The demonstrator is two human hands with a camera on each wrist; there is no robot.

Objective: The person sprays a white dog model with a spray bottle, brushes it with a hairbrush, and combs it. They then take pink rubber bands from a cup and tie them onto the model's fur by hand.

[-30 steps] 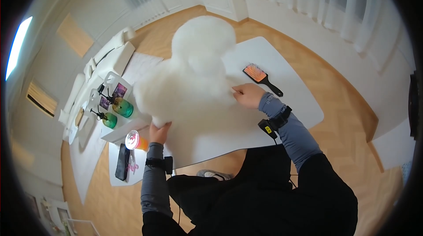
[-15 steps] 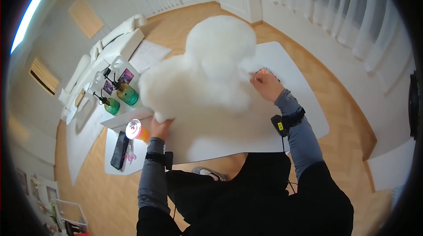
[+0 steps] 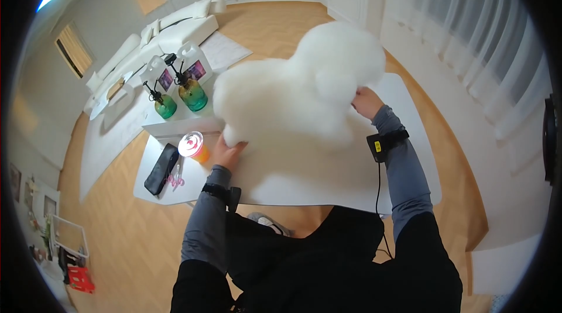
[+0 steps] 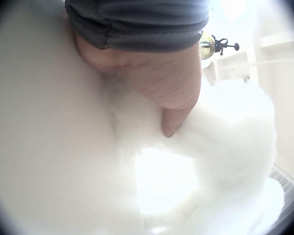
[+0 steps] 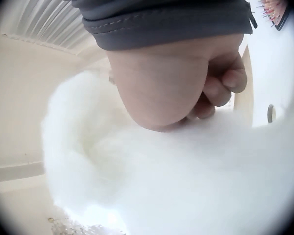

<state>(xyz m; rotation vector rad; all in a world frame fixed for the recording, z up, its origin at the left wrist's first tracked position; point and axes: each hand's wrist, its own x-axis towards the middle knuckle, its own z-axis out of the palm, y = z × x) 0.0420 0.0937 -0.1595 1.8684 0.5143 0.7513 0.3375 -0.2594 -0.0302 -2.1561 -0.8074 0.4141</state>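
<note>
Hands steadied a white fluffy dog (image 3: 293,99) standing on the desk (image 3: 328,178). Left hand (image 3: 227,152) gripped a hind leg, fingers sunk in the fur; right hand (image 3: 366,102), fingers curled, held fur beside the head, apparently keeping the animal in place. Spray bottles (image 3: 192,93) stood nearby.

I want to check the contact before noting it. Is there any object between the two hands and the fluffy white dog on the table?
Nothing visible. The left hand touches the white dog at its lower end, and the right hand is against its fur near the head. How the fingers lie in the fur is unclear.
</note>
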